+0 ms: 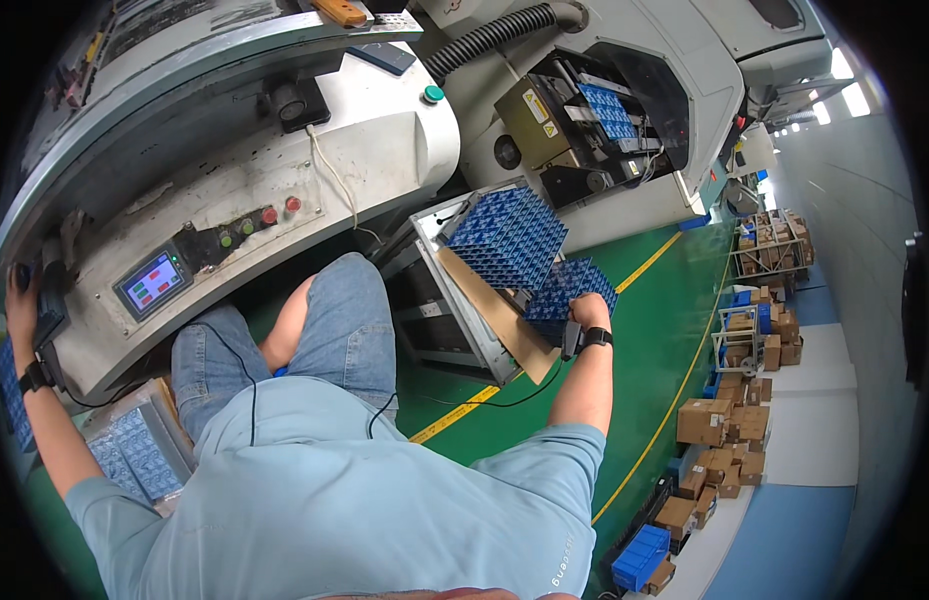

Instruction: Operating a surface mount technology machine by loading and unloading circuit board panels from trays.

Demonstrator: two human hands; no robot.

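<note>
At the far left end of the machine, my left hand [22, 308] has its fingers curled at a small dark rounded thing [23, 277], whose kind I cannot make out. My right hand [589, 312] is closed, fist-like, over a low stack of blue patterned panels [559, 290] to my right. Whether its fingers pinch a panel is hidden. Next to that stack rises a taller pile of similar blue panels [509, 235]. Both stand on a metal-framed cart [454, 300] with a brown cardboard sheet [504, 325] along it. Each wrist wears a black strap.
Ahead of me the machine carries a touch screen [152, 285], red and green buttons [269, 215] and a phone [382, 57]. Another machine [604, 110] at upper right holds a blue panel. Wrapped blue panels [139, 450] lie by my left side. Cardboard boxes [704, 421] line the far right.
</note>
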